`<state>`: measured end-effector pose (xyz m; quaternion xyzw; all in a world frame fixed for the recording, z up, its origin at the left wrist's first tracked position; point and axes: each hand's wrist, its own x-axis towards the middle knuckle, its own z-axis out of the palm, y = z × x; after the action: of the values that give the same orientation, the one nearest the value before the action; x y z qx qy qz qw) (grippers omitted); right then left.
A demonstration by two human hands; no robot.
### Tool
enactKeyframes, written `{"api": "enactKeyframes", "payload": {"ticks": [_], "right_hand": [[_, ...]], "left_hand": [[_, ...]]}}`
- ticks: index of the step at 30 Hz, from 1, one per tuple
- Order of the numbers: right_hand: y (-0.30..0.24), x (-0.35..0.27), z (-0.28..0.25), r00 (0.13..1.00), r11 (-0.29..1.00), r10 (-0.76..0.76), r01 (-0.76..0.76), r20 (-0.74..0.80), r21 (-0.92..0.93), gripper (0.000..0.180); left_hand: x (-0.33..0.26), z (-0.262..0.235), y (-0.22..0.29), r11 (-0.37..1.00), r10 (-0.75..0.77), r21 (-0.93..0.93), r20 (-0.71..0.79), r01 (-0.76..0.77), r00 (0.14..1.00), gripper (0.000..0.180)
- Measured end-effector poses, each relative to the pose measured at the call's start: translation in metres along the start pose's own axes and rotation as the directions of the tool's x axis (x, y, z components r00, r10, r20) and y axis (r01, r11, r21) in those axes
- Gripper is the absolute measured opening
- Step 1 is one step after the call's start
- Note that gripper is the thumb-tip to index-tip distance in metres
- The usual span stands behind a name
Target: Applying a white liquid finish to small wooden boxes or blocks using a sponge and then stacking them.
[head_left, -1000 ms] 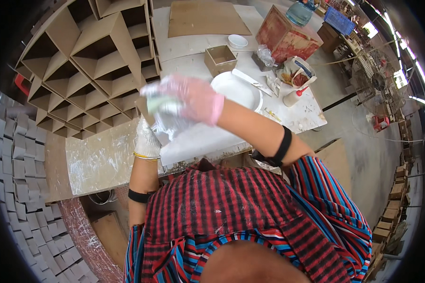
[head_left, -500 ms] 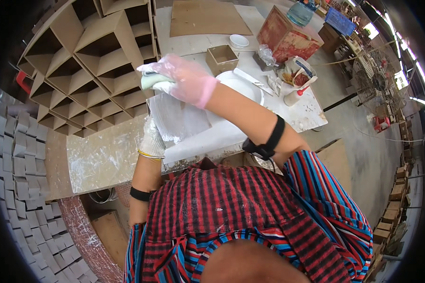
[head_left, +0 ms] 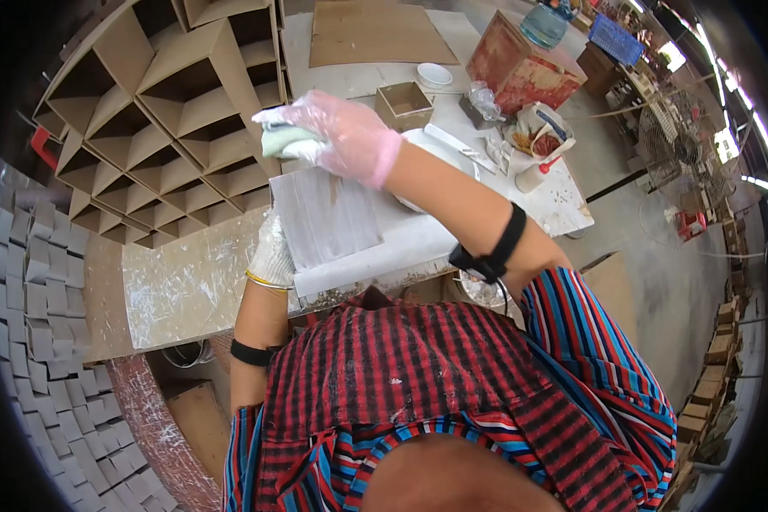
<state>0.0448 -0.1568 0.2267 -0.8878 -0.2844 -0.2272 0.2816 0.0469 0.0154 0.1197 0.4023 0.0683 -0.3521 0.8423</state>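
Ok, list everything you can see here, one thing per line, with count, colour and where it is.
sponge: one, pale green, in the right hand
board: one, grey-white, steadied at its left edge
table: one, white, paint-spattered
small box: one, brown, behind the board
bowl: one, white, far side
rusty tin: one, red, far right
cardboard shelves: many cells, brown, left
grey blocks: many, floor left
right hand: pink glove, gripping the sponge
left hand: white glove, on the board
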Motion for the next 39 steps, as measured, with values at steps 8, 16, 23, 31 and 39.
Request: {"api": "enactKeyframes", "payload": {"ticks": [8,16,23,31,39], "right_hand": [[-0.017,-0.013,0.011,0.995,0.996,-0.090,0.091,0.041,-0.014,0.045],[-0.017,-0.047,0.002,0.990,1.000,-0.029,0.027,0.139,0.016,0.039],[0.008,-0.030,-0.011,0.968,0.965,0.245,-0.248,-0.053,-0.082,0.053],[-0.011,-0.047,0.010,0.994,0.992,-0.103,0.100,0.026,0.076,0.046],[-0.024,-0.031,0.011,0.987,0.979,-0.161,0.157,0.018,0.131,0.048]], "left_hand": [[0.029,-0.038,-0.001,0.836,0.342,0.326,0.321,-0.442,0.883,0.036],[-0.007,-0.001,0.016,0.988,0.125,-0.135,0.364,-0.080,0.923,0.039],[-0.001,-0.011,0.007,0.995,0.103,-0.021,0.080,-0.102,0.991,0.038],[0.007,-0.019,0.015,0.742,0.159,0.534,0.446,-0.405,0.881,0.037],[0.027,-0.029,0.009,0.914,0.076,0.339,0.397,-0.223,0.915,0.039]]}}
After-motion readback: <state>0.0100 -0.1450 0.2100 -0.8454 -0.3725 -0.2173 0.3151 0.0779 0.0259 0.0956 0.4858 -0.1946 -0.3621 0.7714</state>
